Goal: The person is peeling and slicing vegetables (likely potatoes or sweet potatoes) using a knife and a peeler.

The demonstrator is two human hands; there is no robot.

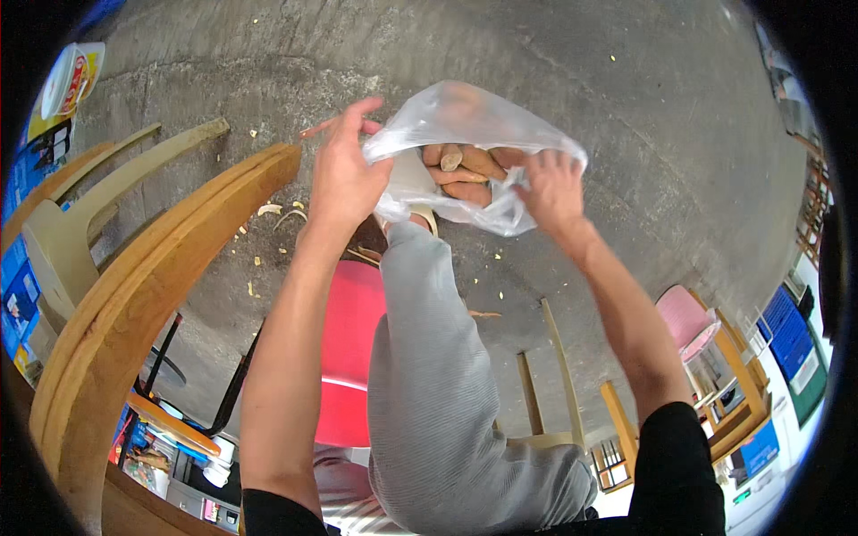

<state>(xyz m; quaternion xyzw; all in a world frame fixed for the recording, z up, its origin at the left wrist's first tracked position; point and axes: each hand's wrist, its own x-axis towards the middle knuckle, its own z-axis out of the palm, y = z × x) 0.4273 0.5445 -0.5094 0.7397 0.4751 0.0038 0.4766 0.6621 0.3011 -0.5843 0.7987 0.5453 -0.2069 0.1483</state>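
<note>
A clear plastic bag (465,116) is spread open above the floor in front of my knees. Several sweet potatoes (466,170) with orange-brown skin lie inside, one showing a pale end. My left hand (347,170) grips the bag's left rim between thumb and fingers. On the right rim, my right hand (556,189) has its fingers curled over the bunched plastic. A thin reddish-brown strip (319,128) shows behind my left fingers; whether I hold it I cannot tell. Part of my foot is hidden under the bag.
Pale peelings (270,209) are scattered on the concrete floor (670,170). A curved wooden chair back (170,250) stands close on my left, a red plastic stool (349,348) beside my leg. A white tub (71,80) is at the far left, a pink stool (684,322) at the right.
</note>
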